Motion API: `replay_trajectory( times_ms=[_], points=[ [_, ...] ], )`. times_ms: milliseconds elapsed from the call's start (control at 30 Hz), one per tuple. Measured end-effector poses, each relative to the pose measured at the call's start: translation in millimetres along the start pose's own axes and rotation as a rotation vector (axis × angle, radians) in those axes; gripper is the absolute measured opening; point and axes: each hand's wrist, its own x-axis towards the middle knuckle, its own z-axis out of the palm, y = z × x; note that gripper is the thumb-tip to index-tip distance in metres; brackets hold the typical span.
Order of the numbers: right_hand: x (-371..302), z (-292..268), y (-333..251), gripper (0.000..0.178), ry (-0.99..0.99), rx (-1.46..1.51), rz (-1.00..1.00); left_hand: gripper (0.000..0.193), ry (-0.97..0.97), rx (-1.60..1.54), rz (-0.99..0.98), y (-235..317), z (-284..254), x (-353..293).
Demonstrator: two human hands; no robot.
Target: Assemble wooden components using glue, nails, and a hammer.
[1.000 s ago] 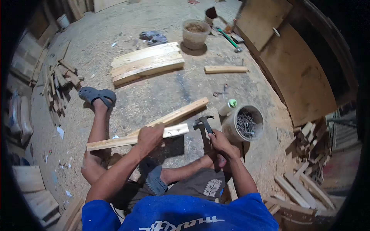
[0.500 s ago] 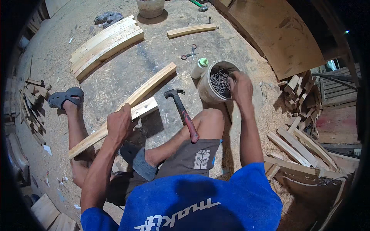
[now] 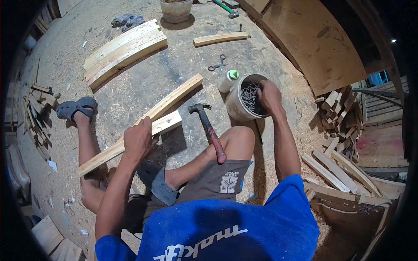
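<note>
My left hand [image 3: 138, 140] is closed around a pale wooden batten [image 3: 102, 160] that slants across my lower leg. A second batten [image 3: 176, 96] runs beside it toward the far right; my hand hides whether they are joined. My right hand [image 3: 271, 96] reaches over the rim of a whitish plastic bucket [image 3: 237, 108], its fingers bent in among many nails [image 3: 249, 95]. The fingertips are partly hidden, and I cannot make out what they hold. A claw hammer [image 3: 207, 128] with a red and black handle leans with its grip on my right thigh, between the hands.
A white bottle with green cap [image 3: 227, 82] touches the bucket. Beyond lie scissors [image 3: 219, 64], a short batten [image 3: 220, 39], stacked boards [image 3: 126, 53], a tub [image 3: 176, 12] and a green-handled hammer [image 3: 226, 8]. Offcuts [image 3: 339, 111] pile up at right, more wood scraps [image 3: 39, 113] at left.
The view has shifted slightly. My right hand stays at the bucket, its fingers slightly shifted over the nails. My left hand keeps its hold on the batten.
</note>
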Motion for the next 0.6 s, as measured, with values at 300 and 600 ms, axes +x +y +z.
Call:
replay_trajectory(
  times_ms=[300, 600],
  points=[
    [-22.4, -66.7, -48.3, 0.017, -0.504, 1.314, 0.129, 0.047, -0.026, -0.005, -0.022, -0.9, -1.4, -0.9],
    [-43.4, -55.0, -196.6, 0.05, -0.409, 1.233, -0.233, 0.047, -0.001, -0.051, -0.084, -7.9, 10.5, -3.2]
  ],
)
